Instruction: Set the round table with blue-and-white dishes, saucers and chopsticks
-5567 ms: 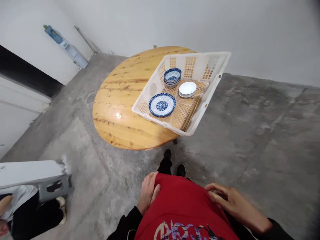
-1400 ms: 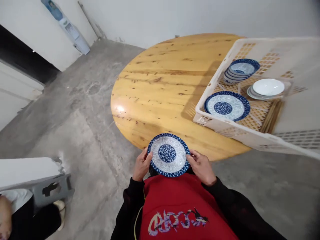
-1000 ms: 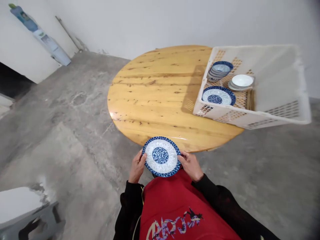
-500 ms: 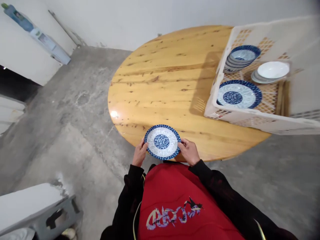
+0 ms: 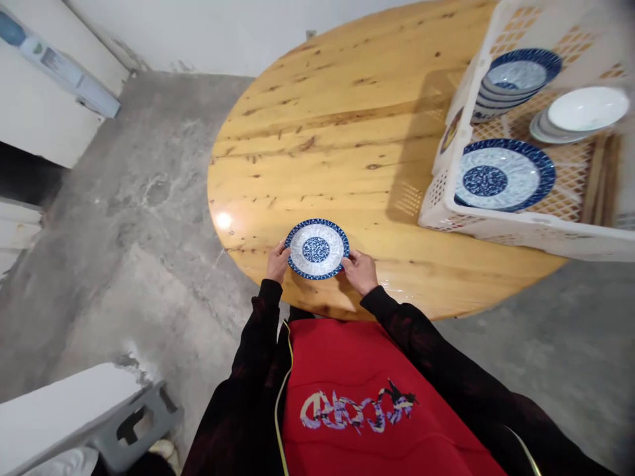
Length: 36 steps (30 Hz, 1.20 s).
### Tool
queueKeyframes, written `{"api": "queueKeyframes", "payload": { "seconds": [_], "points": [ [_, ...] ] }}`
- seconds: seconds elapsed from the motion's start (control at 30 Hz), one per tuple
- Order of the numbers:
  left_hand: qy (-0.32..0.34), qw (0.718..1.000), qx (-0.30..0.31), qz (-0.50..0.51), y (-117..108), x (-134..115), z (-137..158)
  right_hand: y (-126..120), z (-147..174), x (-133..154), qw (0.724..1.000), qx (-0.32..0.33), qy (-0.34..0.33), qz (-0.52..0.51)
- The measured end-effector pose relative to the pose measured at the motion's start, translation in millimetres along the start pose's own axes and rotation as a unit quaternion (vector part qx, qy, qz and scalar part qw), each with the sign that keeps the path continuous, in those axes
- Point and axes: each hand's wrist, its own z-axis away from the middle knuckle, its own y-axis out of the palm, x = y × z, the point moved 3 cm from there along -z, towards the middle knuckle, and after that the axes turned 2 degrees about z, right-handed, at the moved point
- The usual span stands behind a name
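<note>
Between my two hands is a blue-and-white patterned plate point(image 5: 316, 249), face up over the near edge of the wooden table point(image 5: 317, 158). My left hand point(image 5: 278, 262) is closed on its left rim, thumb on top. On the opposite rim my right hand point(image 5: 360, 271) grips with its thumb over the edge and its fingers partly hidden below. Whether the plate's underside touches the tabletop I cannot tell.
A white plastic crate point(image 5: 506, 231) on the table's right holds a larger patterned plate point(image 5: 526, 175), stacked patterned bowls point(image 5: 518, 73), white bowls point(image 5: 588, 109) and wooden sticks point(image 5: 600, 178). A grey stool point(image 5: 133, 423) stands at lower left, a water dispenser point(image 5: 69, 73) by the wall.
Both hands have carried the plate forward, away from my body and further over the table. The view has shifted, so the crate appears larger and further right.
</note>
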Motion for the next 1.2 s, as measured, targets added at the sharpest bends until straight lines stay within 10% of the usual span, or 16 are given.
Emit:
{"api": "queueKeyframes", "payload": {
  "seconds": [0.47, 1.2],
  "points": [
    [0.038, 0.996, 0.082, -0.005, -50.8, 1.1, -70.4, 61.9, -20.6, 22.8, 0.988, -0.107, 0.075, -0.088],
    [0.042, 0.978, 0.189, -0.073, -15.1, 17.3, -94.6, 50.6, -10.6, 0.6, 0.968, -0.204, 0.132, -0.061]
  ]
}}
